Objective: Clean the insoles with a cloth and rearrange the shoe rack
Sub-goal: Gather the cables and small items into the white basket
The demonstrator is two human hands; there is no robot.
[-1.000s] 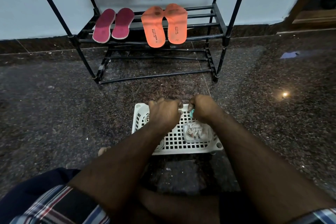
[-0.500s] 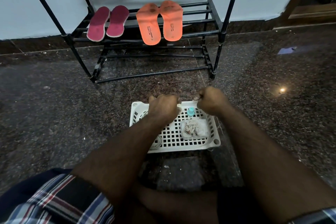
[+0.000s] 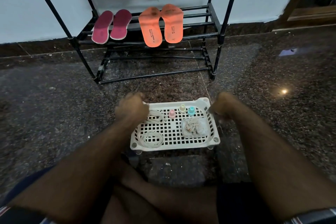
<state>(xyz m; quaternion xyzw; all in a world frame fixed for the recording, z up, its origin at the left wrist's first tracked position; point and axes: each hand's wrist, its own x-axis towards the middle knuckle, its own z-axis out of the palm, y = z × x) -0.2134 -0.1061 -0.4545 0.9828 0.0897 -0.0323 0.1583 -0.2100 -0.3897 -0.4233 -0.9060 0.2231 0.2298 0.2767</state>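
Dark granite floor carries the white basket before the shoe rack. Your left hand and right hand curl on its far corners, probably to place it. Both insole pairs, maroon insoles and orange insoles, lie on the rack; a cloth is not clearly visible.

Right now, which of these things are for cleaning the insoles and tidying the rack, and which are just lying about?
For the job:
orange insoles
maroon insoles
shoe rack
cloth, seemingly the crumpled one in the clear tub

Lying about, as far as I can tell:
white basket
three small bottles
coiled laces
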